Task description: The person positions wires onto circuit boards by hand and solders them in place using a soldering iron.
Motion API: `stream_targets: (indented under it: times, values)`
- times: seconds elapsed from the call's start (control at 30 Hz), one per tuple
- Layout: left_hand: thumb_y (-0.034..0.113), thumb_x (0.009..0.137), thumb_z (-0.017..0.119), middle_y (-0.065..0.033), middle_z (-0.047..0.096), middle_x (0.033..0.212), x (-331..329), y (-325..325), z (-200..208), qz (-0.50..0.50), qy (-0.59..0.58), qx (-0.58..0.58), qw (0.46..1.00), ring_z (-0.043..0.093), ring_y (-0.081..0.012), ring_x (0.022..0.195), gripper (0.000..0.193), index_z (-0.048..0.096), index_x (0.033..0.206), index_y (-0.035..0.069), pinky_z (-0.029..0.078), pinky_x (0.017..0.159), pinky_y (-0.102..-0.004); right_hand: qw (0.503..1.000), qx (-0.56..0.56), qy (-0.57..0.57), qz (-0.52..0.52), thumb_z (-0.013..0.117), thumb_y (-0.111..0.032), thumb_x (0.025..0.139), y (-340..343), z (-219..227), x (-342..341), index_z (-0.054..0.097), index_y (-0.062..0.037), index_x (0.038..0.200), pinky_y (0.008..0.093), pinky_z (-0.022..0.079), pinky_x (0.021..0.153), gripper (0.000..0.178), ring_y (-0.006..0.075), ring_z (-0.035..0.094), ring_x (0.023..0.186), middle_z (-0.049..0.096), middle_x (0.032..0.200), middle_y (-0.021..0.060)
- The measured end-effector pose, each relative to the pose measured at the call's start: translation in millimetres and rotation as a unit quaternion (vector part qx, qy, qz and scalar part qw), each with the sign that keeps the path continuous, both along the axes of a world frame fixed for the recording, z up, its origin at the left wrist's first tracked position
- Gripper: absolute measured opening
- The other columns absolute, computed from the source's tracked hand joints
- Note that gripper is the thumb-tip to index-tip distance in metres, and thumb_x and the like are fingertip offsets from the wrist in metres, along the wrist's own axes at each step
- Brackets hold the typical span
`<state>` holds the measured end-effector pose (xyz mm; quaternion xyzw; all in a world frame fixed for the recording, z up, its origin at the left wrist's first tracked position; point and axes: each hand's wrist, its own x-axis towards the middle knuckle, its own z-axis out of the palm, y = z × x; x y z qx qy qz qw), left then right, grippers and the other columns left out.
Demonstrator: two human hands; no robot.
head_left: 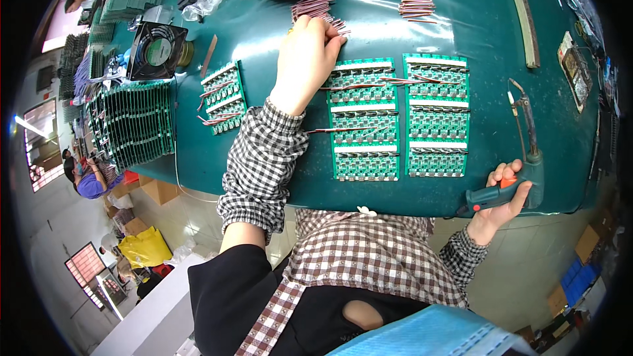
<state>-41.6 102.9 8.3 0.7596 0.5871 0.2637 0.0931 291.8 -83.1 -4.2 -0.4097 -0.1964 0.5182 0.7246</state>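
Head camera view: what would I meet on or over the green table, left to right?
Rack-like row of green boards → small wired board → left hand → left long board → right long board → soldering gun in the right hand → stained rectangular piece.

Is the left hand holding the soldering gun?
No, the right hand holds the soldering gun, while the left hand is at the thin wires.

Appears to be an electronics workshop, judging by a green bench [488, 39], circuit boards [436, 125], cut wires [417, 8] and a soldering gun [535, 175].
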Motion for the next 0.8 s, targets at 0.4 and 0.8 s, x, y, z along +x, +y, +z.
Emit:
stream_targets:
  times: [0.4, 0.8]
  values:
    - [0.014, 0.084, 0.062, -0.0119, 0.062, 0.079, -3.2, -5.0, 1.3, -0.023, -0.025, -0.002, 0.999, 0.06, -0.0279, 0.071, 0.014, 0.057, 0.082, 0.001, 0.047, 0.063, -0.0346, 1.0, -0.011, -0.026, -0.01, 0.057, -0.042, 0.088, -3.3, -0.1, -1.1, 0.051, -0.0007, 0.106, 0.0236, 0.043, 0.062, 0.045, 0.0139, 0.051, 0.075, 0.056, 0.084, 0.0031]
    - [0.008, 0.082, 0.063, -0.0004, 0.063, 0.077, 27.5, -68.1, 47.8, -0.15, -0.139, -0.235, 0.95, 0.048, -0.0044, 0.06, 0.01, 0.062, 0.089, 0.0, 0.04, 0.054, -0.0209, 0.997, -0.065, -0.044, -0.013, 0.054, -0.04, 0.09, 2.1, 6.1, -3.9, 0.053, 0.0007, 0.104, 0.0287, 0.045, 0.065, 0.043, 0.0179, 0.054, 0.074, 0.058, 0.083, 0.0075]
